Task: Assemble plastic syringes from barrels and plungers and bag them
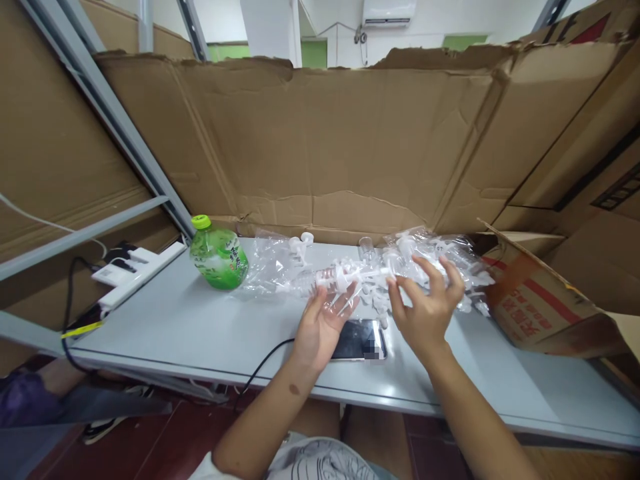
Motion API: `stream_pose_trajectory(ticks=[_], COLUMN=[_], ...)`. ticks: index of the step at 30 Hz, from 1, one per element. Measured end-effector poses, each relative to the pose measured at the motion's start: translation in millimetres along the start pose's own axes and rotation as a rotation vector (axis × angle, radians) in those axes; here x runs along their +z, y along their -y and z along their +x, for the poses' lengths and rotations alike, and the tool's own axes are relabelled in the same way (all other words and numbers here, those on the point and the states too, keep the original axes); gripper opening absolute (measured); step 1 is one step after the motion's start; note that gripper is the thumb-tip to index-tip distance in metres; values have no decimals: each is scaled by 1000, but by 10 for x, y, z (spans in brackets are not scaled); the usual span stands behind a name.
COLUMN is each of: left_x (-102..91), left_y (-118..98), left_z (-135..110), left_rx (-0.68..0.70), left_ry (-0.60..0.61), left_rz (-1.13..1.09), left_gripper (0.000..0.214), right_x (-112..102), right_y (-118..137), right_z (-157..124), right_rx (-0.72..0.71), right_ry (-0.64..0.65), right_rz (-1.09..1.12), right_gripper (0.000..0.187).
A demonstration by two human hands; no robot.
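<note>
My left hand (323,323) is closed around a clear plastic bottle (305,283), which lies sideways above the table. A white pump (350,277) sits at the bottle's right end, its thin stem pointing right. My right hand (427,300) pinches the tip of that stem between thumb and index finger, with the other fingers raised. Behind and below my hands lie several loose white pump parts (375,297). Clear plastic bags (420,250) holding more white pieces spread toward the right, and another clear bag (267,257) lies to the left.
A green drink bottle (219,257) stands at the left. A phone (357,339) with a black cable lies near the front edge. Further left is a white power strip (145,273). An open cardboard box (540,300) stands at right, and cardboard walls (340,147) close off the back.
</note>
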State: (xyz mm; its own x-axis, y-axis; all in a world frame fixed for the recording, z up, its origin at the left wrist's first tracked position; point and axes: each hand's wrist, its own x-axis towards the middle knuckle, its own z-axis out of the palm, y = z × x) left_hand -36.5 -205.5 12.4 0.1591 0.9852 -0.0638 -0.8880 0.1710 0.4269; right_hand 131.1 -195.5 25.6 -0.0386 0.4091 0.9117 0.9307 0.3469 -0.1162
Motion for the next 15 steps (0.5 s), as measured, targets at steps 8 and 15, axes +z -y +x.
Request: stream_pose_trajectory(ticks=[8, 15], left_x=[42, 0], left_y=[22, -19], left_z=[20, 74], left_rx=[42, -32], left_ry=[21, 70], left_rz=[64, 85], left_gripper=[40, 34], right_x=[-70, -130], right_y=[232, 207], right_z=[-7, 64], right_rx=[-154, -59], right_ry=[255, 427], right_rz=[118, 302], right_gripper=[8, 22])
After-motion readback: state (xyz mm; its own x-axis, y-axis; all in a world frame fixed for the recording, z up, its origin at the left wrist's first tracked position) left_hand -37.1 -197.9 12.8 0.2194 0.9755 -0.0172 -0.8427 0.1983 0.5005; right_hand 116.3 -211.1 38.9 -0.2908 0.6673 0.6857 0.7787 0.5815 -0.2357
